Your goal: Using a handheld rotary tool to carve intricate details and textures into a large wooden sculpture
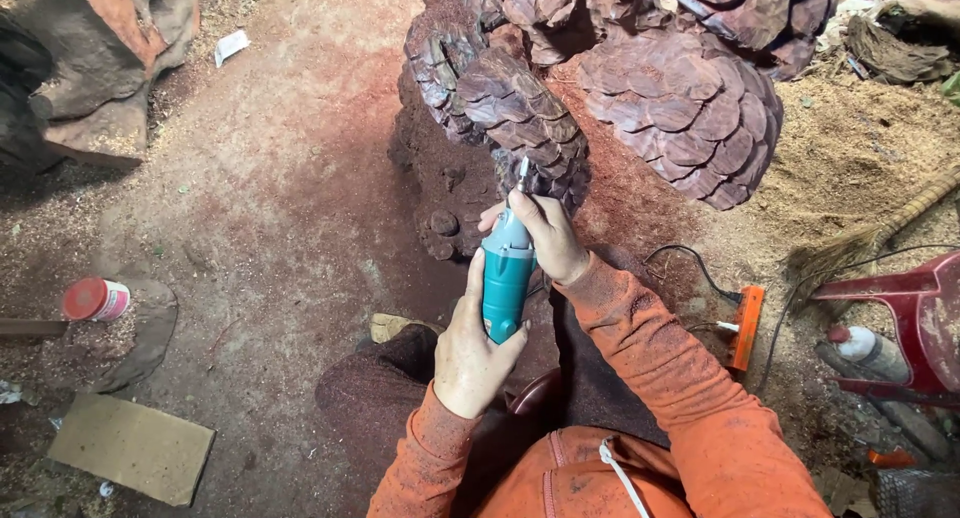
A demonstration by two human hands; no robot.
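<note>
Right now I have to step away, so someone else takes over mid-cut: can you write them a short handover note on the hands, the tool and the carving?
Left hand: wrapped around the rear body of the teal rotary tool.
Right hand: pinching the tool's nose, steering it.
The bit touches the lower edge of the front scaled lobe of the dark red wood carving.
Done: overlapping scales cover the lobes on top and to the right.
Left: the rough, knobbly wood below and left of the bit is uncarved.
The orange power strip lies on the ground by the right arm.

A teal rotary tool [506, 283] meets a reddish-brown scale-patterned wood carving [680, 108]; orange sleeves [660, 358].
</note>
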